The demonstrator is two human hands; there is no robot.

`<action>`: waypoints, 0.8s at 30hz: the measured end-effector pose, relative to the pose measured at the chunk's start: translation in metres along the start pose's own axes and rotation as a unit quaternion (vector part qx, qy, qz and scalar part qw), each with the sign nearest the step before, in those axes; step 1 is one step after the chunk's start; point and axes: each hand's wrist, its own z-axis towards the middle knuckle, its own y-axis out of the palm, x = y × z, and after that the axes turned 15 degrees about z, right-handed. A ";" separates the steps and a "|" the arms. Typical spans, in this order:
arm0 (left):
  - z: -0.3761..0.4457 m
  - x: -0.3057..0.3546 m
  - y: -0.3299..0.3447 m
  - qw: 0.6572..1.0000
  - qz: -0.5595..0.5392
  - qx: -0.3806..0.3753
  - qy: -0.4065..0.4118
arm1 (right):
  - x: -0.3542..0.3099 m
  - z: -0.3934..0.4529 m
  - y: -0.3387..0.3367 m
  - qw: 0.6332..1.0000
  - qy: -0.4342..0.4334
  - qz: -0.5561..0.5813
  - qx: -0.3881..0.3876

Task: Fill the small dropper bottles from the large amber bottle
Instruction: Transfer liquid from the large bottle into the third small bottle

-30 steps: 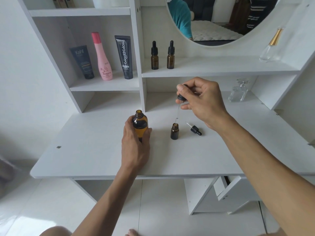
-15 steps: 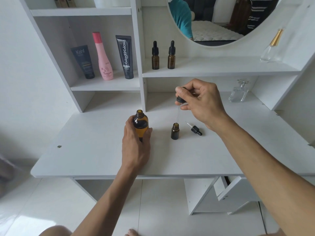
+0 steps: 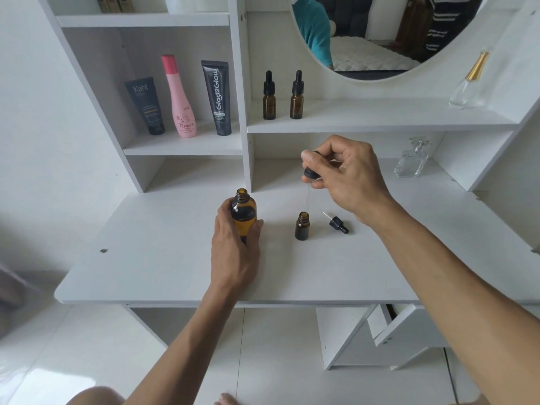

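Observation:
The large amber bottle (image 3: pixel 243 213) stands uncapped on the white desk (image 3: pixel 175 267), and my left hand (image 3: pixel 235 252) grips its lower body from the near side. My right hand (image 3: pixel 346 176) pinches the black bulb of a long dropper (image 3: pixel 310 172) whose glass tube hangs down to the mouth of a small open amber bottle (image 3: pixel 302 226). A small black dropper cap (image 3: pixel 336 223) lies on the desk just right of that bottle. Two capped small dropper bottles (image 3: pixel 269 96) (image 3: pixel 297 95) stand on the shelf behind.
A dark tube (image 3: pixel 146 106), a pink bottle (image 3: pixel 179 97) and a black tube (image 3: pixel 217 97) stand in the left cubby. Clear perfume bottles stand at the right, one on the desk (image 3: pixel 410 160) and one on the shelf (image 3: pixel 469 83). A round mirror (image 3: pixel 380 36) hangs above.
My right hand has lowered the dropper slightly, bringing its glass tip down to the small bottle's mouth. My left hand stays on the large bottle.

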 end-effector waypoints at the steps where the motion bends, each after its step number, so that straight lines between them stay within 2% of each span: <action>1: 0.000 0.000 0.000 1.000 0.000 0.000 -0.001 | 0.000 0.000 0.000 1.000 -0.002 -0.004 -0.001; 24: -0.001 0.003 -0.002 1.000 0.009 -0.002 -0.001 | -0.003 0.000 0.000 1.000 -0.025 -0.002 0.013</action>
